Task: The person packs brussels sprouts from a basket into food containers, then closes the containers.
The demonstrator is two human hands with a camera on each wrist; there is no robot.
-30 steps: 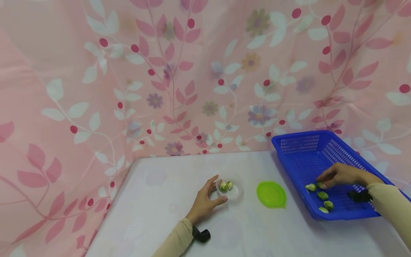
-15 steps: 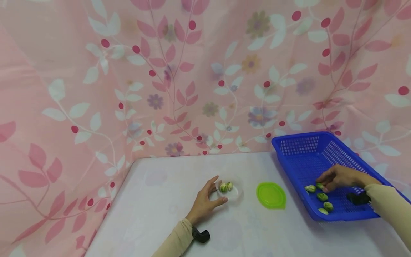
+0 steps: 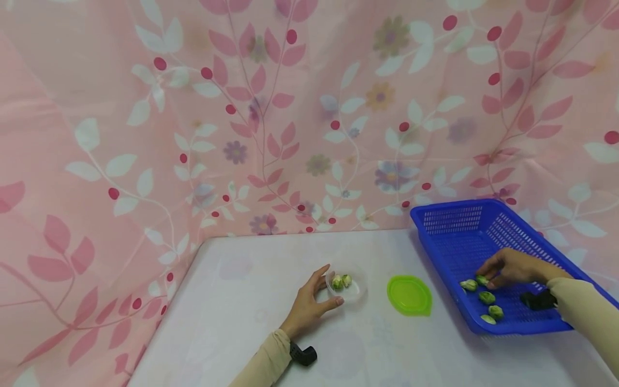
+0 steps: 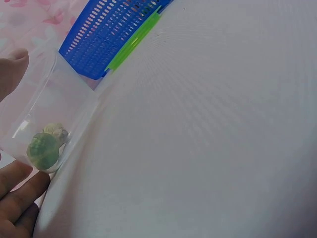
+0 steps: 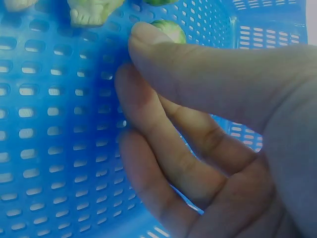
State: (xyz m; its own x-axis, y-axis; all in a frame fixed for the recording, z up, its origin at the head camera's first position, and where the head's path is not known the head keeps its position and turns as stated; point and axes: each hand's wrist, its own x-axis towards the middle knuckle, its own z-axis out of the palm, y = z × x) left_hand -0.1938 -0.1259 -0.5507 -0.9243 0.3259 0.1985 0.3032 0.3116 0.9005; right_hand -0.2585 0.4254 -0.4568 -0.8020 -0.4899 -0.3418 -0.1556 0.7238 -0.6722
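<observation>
My left hand [image 3: 307, 303] holds a small clear plastic tub [image 3: 355, 290] on the table, with the thumb on one side and the fingers on the other. Inside the tub lie two Brussels sprouts [image 3: 337, 282], seen blurred through its wall in the left wrist view. Over in the blue basket [image 3: 437, 258], my right hand [image 3: 515, 267] reaches down and pinches a Brussels sprout [image 3: 482, 280], partly hidden behind the thumb [image 5: 148, 42] in the right wrist view. Several more sprouts [image 3: 487, 297] lie around it on the basket floor.
A green lid [image 3: 409, 295] lies flat on the white table [image 3: 271, 258] between tub and basket. Behind the table hangs a pink floral curtain [image 3: 309, 150]. The basket's raised walls surround the right hand.
</observation>
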